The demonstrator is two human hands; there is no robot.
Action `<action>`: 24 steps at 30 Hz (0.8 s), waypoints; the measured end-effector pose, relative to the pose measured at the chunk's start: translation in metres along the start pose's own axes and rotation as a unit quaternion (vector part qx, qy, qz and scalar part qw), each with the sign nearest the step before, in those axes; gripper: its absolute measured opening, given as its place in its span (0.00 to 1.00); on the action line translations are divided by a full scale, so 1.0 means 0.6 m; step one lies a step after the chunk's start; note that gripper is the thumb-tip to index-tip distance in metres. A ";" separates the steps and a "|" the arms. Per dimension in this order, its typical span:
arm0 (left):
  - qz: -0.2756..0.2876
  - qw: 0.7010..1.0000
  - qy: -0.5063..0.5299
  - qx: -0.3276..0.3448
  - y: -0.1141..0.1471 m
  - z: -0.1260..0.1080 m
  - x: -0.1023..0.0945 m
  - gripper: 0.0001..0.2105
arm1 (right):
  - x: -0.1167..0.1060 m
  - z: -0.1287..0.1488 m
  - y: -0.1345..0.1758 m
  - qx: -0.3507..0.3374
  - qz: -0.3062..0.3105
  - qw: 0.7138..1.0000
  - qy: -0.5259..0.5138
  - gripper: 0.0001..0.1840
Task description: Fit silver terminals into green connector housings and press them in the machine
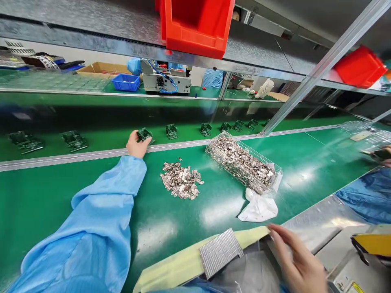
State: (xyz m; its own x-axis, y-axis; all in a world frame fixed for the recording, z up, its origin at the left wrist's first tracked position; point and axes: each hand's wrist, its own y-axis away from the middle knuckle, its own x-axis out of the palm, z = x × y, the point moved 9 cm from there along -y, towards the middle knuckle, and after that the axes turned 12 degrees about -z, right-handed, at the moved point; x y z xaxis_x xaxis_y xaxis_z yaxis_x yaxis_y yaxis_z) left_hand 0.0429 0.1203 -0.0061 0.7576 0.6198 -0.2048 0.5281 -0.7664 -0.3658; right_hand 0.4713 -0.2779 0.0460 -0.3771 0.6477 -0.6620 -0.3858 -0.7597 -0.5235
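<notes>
Stretched out over the far side of the bench, my left hand pinches a small green circuit board between thumb and fingers, at the conveyor strip. My right hand, somewhat blurred, is low at the right, its fingertips closed on the corner of a pale yellow sheet. On that sheet rests a block of small silvery metal pieces in neat rows. A loose pile of similar metal pieces lies on the green bench between my hands.
A clear plastic tray full of metal pieces stands beyond a crumpled white bag. Several circuit boards, one here, line the far strip. A red bin sits on the overhead shelf. Another person's blue sleeve is at right.
</notes>
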 end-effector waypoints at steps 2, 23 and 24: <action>0.000 1.000 -0.027 -0.002 -0.031 0.028 0.016 0.33 | 0.094 0.045 -0.035 -0.024 0.072 0.995 -0.059 0.15; -0.194 0.953 -0.231 0.026 -0.157 0.124 -0.327 0.37 | 0.328 0.067 -0.132 -0.082 0.240 0.967 -0.032 0.17; -0.180 0.956 -0.229 0.023 -0.164 0.122 -0.319 0.33 | 0.304 0.055 -0.128 -0.076 0.211 0.974 -0.035 0.18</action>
State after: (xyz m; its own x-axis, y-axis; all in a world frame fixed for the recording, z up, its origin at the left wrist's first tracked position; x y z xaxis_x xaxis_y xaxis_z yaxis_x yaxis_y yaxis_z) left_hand -0.1820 0.0894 0.0025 0.2772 0.8594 -0.4297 0.6972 -0.4876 -0.5254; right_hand 0.4040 -0.0997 -0.0168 -0.5339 0.2744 -0.7998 -0.0570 -0.9554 -0.2897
